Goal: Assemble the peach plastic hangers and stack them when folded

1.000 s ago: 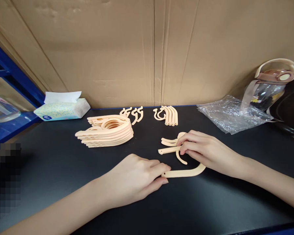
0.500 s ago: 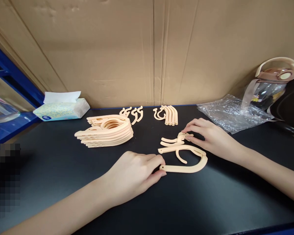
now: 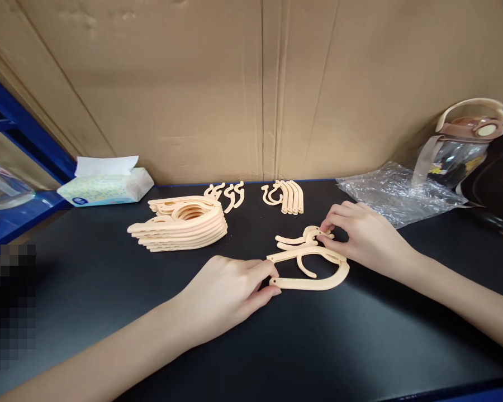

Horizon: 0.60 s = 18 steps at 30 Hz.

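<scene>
My left hand point(image 3: 228, 296) pinches the near arm end of a cream folding hanger point(image 3: 305, 283). This hanger lies folded on the dark table, its curved end to the right and a hook inside the curve. Just beyond it, my right hand point(image 3: 364, 231) has thumb and fingertips closed on one of a few loose cream hanger hooks point(image 3: 292, 241). Fingertips partly cover that hook's end. Left of these, a neat stack of folded hangers point(image 3: 188, 226) rests on the table.
More hooks point(image 3: 237, 195) lie behind the stack. Curved hanger pieces point(image 3: 292, 198) sit in a row at the back middle. A tissue pack point(image 3: 104, 187) stands back left. Crumpled clear plastic point(image 3: 394, 192) and a water bottle point(image 3: 461, 151) are at right, cardboard point(image 3: 184, 89) behind.
My left hand and the folded hanger have shifted slightly left and away from me. My right hand has moved slightly right, its fingers still at the loose hooks.
</scene>
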Motion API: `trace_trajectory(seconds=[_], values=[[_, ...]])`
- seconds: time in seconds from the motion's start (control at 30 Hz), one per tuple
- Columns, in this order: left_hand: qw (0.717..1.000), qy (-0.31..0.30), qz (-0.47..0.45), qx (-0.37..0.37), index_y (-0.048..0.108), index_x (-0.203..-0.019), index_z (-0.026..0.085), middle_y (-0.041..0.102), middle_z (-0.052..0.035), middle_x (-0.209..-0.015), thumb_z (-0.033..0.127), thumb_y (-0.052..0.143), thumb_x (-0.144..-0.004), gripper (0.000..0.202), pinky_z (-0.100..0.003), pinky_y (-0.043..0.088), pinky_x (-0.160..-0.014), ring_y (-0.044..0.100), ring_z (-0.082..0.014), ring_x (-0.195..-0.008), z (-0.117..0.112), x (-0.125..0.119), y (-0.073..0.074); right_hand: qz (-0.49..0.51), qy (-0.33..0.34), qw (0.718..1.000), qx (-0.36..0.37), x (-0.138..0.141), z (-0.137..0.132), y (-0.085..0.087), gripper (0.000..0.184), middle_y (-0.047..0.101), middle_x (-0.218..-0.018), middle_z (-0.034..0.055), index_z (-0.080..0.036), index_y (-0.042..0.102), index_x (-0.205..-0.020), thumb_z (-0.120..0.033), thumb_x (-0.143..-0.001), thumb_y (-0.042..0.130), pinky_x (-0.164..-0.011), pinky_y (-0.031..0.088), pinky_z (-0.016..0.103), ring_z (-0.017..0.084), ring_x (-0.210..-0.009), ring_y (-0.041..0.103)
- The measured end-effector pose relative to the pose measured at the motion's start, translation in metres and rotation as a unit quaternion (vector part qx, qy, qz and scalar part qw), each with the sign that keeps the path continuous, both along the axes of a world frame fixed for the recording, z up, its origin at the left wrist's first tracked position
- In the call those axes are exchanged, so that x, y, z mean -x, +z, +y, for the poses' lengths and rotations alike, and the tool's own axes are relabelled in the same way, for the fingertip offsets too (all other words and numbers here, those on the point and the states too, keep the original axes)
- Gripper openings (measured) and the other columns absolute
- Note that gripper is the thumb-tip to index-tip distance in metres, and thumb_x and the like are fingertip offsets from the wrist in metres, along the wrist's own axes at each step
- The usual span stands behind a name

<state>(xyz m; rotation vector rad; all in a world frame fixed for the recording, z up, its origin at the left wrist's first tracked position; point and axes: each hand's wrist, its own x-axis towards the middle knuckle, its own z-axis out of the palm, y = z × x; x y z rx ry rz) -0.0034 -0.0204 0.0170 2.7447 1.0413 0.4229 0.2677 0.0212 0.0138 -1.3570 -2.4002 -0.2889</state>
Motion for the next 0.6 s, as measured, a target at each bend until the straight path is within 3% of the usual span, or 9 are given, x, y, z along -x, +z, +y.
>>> trace_trajectory(seconds=[0.3, 0.6], values=[[1.000, -0.010, -0.004, -0.001, 0.063, -0.090, 0.021, 0.055, 0.0087, -0.059, 0.024, 0.060, -0.092, 0.004, -0.020, 0.026, -0.047, 0.050, -0.0080, -0.046, -0.002, 0.001, -0.001, 0.032, -0.017, 0.998, -0.054, 0.000, -0.001, 0.003, 0.012, 0.062, -0.073, -0.0001, -0.019, 0.059, -0.072, -0.025, -0.082, 0.059, -0.073, 0.038, 0.035, 0.018, -0.072, 0.055], [0.999, -0.026, 0.000, -0.028, 0.062, -0.095, 0.021, 0.056, 0.0085, -0.062, 0.025, 0.059, -0.092, 0.006, -0.022, 0.030, -0.047, 0.052, -0.0093, -0.047, 0.000, 0.002, -0.002, 0.115, 0.052, 0.992, 0.010, 0.007, -0.014, 0.008, 0.015, 0.059, -0.068, -0.0015, -0.019, 0.055, -0.078, -0.022, -0.091, 0.050, -0.066, 0.040, 0.028, 0.014, -0.063, 0.050]])
